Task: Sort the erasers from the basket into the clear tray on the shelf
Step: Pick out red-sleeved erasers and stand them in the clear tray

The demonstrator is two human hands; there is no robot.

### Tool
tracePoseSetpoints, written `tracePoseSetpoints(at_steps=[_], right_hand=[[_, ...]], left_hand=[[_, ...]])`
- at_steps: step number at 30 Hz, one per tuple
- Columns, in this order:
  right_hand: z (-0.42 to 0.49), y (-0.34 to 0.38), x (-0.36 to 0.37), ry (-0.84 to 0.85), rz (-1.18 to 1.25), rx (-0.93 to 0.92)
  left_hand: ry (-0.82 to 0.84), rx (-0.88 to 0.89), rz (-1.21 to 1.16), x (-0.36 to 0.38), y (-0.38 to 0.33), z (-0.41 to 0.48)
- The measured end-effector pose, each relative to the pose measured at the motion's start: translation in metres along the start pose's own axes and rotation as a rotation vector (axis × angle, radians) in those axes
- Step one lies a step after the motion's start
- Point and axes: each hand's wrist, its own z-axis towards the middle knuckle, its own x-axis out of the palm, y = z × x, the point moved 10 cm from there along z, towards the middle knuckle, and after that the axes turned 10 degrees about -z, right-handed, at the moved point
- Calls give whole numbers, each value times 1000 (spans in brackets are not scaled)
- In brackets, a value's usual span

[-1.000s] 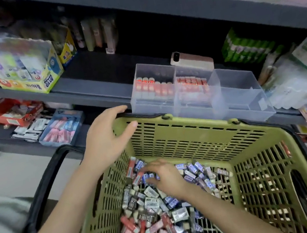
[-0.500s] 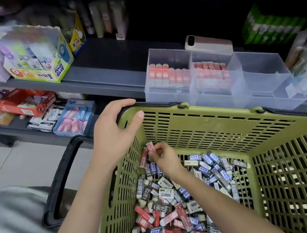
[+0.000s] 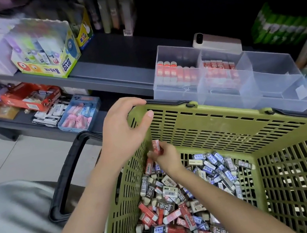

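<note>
An olive-green basket point(image 3: 221, 125) holds a heap of several red, blue and black wrapped erasers point(image 3: 182, 199). My right hand point(image 3: 165, 158) is inside the basket near its far left corner and pinches a red eraser point(image 3: 157, 146), held upright above the pile. My left hand point(image 3: 124, 129) hovers over the basket's far left corner with curled, relaxed fingers, holding nothing. The clear tray point(image 3: 277, 83) stands on the shelf just behind the basket. Its left and middle compartments hold red erasers; the right compartment looks bare.
A phone point(image 3: 217, 41) leans behind the tray. A glue box point(image 3: 47, 58) stands at the left of the grey shelf point(image 3: 112, 72). A blue box of pink erasers point(image 3: 79, 116) lies on the lower shelf. The basket's black handle point(image 3: 64, 172) hangs at its left.
My right hand has lifted out of the pile with a red eraser pinched in its fingers. The view has tilted down and closer; my left hand stays by the basket's corner.
</note>
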Motion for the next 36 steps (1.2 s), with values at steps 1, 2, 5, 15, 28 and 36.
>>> tracePoseSetpoints(at_steps=[1,2,5,15,28,36], right_hand=[[-5,2,-7,38,101,16],[-12,5,-16,68,213,30],[-36,20,-51,90,439,42],[-104,77,-107,26,-82,-291],[-107,-45,-45,223,-980,-232],[-92,-63,-3,207,-1221,-395]], left_hand=[[-10,39,52,1,-5,-1],[-21,95,108,2,-12,-2],[-18,191,137,13,-24,-11],[414,-1015,-854,141,27,-97],[194,-1141,-693,106,64,-101],[301,-1101,-639,115,58,-104]])
